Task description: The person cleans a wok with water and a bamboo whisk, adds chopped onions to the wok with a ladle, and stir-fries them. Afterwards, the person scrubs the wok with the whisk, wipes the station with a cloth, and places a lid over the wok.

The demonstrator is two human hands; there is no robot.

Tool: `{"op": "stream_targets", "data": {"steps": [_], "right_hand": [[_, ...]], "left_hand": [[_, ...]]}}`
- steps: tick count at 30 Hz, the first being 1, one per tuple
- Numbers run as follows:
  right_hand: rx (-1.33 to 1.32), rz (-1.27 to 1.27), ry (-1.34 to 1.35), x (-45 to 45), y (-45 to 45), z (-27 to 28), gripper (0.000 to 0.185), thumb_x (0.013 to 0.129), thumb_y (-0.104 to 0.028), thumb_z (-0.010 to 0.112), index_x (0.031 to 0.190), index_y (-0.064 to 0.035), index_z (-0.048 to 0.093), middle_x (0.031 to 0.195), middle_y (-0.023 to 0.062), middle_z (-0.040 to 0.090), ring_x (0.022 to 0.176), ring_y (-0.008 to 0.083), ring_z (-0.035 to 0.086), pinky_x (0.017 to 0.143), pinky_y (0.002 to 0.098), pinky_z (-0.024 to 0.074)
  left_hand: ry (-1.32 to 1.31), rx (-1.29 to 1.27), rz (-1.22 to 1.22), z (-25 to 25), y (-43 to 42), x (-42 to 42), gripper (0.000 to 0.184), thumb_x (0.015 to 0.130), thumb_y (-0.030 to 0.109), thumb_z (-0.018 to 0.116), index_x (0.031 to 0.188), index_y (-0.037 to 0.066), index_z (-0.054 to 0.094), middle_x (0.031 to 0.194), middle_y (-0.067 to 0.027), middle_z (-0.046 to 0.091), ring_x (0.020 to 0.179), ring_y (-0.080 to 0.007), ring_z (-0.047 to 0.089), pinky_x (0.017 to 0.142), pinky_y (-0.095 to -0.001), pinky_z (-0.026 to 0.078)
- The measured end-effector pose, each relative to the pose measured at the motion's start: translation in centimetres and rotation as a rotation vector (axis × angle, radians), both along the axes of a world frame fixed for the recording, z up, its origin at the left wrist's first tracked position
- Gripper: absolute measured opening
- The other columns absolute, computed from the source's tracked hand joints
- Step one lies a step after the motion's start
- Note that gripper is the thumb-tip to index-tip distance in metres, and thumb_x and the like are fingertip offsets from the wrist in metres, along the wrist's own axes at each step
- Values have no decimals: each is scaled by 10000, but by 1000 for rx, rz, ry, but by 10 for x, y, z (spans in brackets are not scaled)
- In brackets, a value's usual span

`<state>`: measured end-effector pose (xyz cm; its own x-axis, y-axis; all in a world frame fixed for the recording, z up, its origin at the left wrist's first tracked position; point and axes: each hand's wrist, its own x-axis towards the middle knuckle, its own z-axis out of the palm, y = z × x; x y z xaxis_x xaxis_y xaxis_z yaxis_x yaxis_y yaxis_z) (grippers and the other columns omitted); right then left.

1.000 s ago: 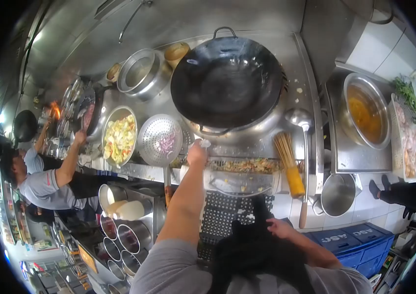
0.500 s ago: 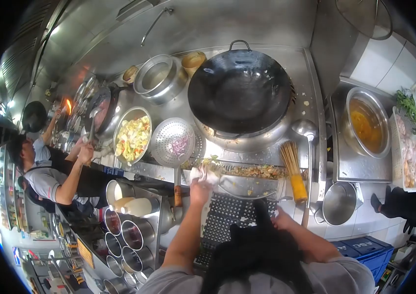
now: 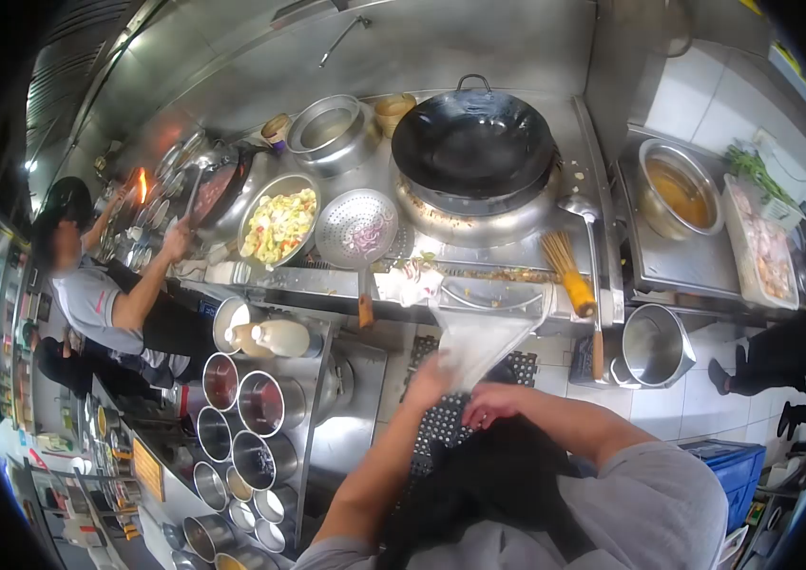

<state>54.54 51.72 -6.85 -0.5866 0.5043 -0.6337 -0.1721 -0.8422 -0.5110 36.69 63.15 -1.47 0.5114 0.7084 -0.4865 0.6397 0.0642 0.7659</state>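
Observation:
My left hand (image 3: 430, 380) is closed at the left side of a blurred, thin white cloth or sheet (image 3: 484, 344), spread below the stove's front edge. Close by on the right, my right hand (image 3: 496, 405) has curled fingers near the sheet's lower end; what lies in them is too small to tell. A crumpled whitish cloth (image 3: 408, 283) lies on the stove's front ledge. Beyond it stands a black wok (image 3: 472, 142) on its burner. A perforated strainer (image 3: 355, 228) with sliced onion rests left of the wok, beside a bowl of chopped vegetables (image 3: 278, 226).
A bamboo brush (image 3: 569, 275) and a ladle (image 3: 592, 252) lie at the right. Farther right are a basin of brown liquid (image 3: 681, 188) and a tray of raw meat (image 3: 760, 249). Metal pots (image 3: 272, 401) stand lower left. A co-worker (image 3: 104, 294) cooks at the left.
My left hand has come back from the stove ledge toward my body, and my right hand has moved in beside it. The white sheet now hangs spread out. The view has shifted.

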Motion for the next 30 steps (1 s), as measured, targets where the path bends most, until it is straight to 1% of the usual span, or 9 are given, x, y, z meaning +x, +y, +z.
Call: {"op": "stream_targets", "data": {"steps": [2,7,10,11,13,15,18,28,30], "right_hand": [[14,-4,11,-37,-27,25,312,857,-169,675,1140,-47,625,1022,129,717,833,236,708,662,371,567],[12,-108,-181,-35,-103,39,350,910,-186,623,1248,-118,562,1014,124,716,821,234,716,670,380,569],[168,32,-686,-3,-163,21,482,889,-169,615,1353,-150,488,992,143,705,737,254,709,629,391,578],[320,171,-924,11,-183,19,528,877,-151,607,1383,-153,459,976,148,700,702,268,705,604,405,582],[180,127,-1078,52,-236,-41,579,852,-107,576,1411,-146,428,921,170,687,646,280,693,539,433,579],[-125,-41,-1030,75,-275,-49,571,849,-77,552,1407,-141,448,898,184,680,644,272,692,505,442,573],[-228,-69,-1039,92,-311,-54,555,866,-90,558,1408,-145,452,896,195,679,632,256,686,505,433,573],[274,-286,-967,103,-270,-72,503,838,-110,606,1335,-131,535,899,169,699,646,251,679,532,406,583],[190,-342,-899,117,-277,-69,508,844,-110,603,1345,-141,523,915,175,701,650,251,681,531,403,579]], "left_hand": [[-102,49,-239,-9,-56,-23,457,972,248,603,1365,30,524,1120,-113,669,1015,-185,621,903,-326,497],[-245,-110,-274,-46,-108,-75,348,979,213,587,1289,55,582,1013,-52,660,853,-119,603,704,-284,498],[-159,-231,-301,-14,-109,-108,328,965,215,609,1257,65,602,883,-9,630,765,-101,566,611,-267,467],[-186,-250,-259,-12,-110,-119,340,957,211,616,1250,41,606,923,-48,658,797,-127,598,672,-284,487],[-245,-280,-168,-7,-108,-131,365,940,203,629,1237,-9,613,1005,-128,714,860,-180,663,793,-318,527],[-219,-258,-145,-2,-110,-132,353,934,192,636,1224,-9,613,980,-122,710,851,-174,661,779,-317,525],[-173,-200,-154,0,-106,-128,335,922,180,654,1198,-6,616,947,-117,701,830,-173,656,752,-317,522],[-171,201,-414,37,-28,23,377,893,207,663,1227,41,608,937,-46,665,798,-137,618,654,-294,497],[-131,192,-404,50,-8,62,382,884,207,669,1219,33,615,946,-59,670,801,-151,621,672,-294,505]]}}
